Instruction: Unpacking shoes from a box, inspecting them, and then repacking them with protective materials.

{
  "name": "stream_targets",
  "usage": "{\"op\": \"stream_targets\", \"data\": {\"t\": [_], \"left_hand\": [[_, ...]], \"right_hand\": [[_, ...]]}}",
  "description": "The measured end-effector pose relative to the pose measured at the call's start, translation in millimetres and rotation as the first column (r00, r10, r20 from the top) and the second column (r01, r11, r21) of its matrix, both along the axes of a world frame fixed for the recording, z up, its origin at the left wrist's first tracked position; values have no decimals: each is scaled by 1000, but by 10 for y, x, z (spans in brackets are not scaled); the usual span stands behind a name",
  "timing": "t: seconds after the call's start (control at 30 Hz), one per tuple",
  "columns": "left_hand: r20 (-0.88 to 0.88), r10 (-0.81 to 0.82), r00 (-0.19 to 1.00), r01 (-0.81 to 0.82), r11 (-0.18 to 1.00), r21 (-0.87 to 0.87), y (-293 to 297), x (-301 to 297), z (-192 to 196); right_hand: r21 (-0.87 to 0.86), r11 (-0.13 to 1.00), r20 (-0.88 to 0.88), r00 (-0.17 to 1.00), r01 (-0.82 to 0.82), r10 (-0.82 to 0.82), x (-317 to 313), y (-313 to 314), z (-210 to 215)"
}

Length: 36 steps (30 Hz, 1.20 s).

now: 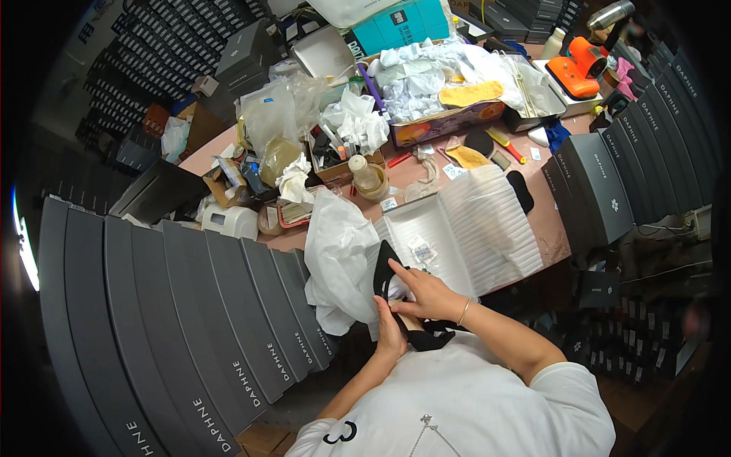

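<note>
A black pointed shoe (387, 259) is held close to my body, its toe directed away from me. My left hand (389, 332) grips it from the left side, fingers wrapped at its edge. My right hand (431, 295) presses on its upper part with fingers closed on it. Something pale shows inside the shoe, and black straps or fabric hang below my hands. Just beyond is an open white-lined box (432, 228) with a small white packet (422, 250) in it. A ribbed white foam sheet (493, 221) drapes over its right side. White tissue paper (335, 266) lies to the left.
Stacked dark grey shoeboxes (183, 312) stand at left, more shoeboxes (586, 190) at right. The pink table (548, 228) holds a carton of crumpled paper (449, 126), a yellow cloth (470, 94), a round container (368, 179), a red-yellow brush (505, 145) and an orange device (577, 70).
</note>
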State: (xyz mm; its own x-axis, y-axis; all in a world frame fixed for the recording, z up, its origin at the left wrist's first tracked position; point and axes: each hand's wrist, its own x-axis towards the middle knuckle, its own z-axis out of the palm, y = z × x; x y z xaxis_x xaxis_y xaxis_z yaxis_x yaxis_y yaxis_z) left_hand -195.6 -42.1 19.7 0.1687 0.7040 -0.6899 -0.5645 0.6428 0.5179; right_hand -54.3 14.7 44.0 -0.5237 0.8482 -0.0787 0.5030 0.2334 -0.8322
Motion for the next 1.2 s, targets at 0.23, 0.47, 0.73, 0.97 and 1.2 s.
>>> {"op": "stream_targets", "data": {"t": [0.23, 0.47, 0.73, 0.97, 1.2], "left_hand": [[68, -177, 982, 163, 972, 170, -11, -118, -197], [0, 51, 999, -51, 998, 28, 276, -173, -98], [85, 104, 991, -95, 990, -104, 354, -14, 330], [11, 25, 1000, -25, 1000, 5, 159, -169, -83], [63, 78, 995, -78, 997, 8, 353, -373, -158]], "right_hand": [[-109, 994, -31, 999, 24, -28, -106, 163, 10], [-236, 971, -164, 984, 36, -76, 309, 118, 109], [495, 863, 275, 960, -97, -49, -211, 273, -166], [536, 840, 232, 971, -80, -55, -162, 186, -311], [296, 926, 54, 964, 234, -260, 131, 270, 41]]}}
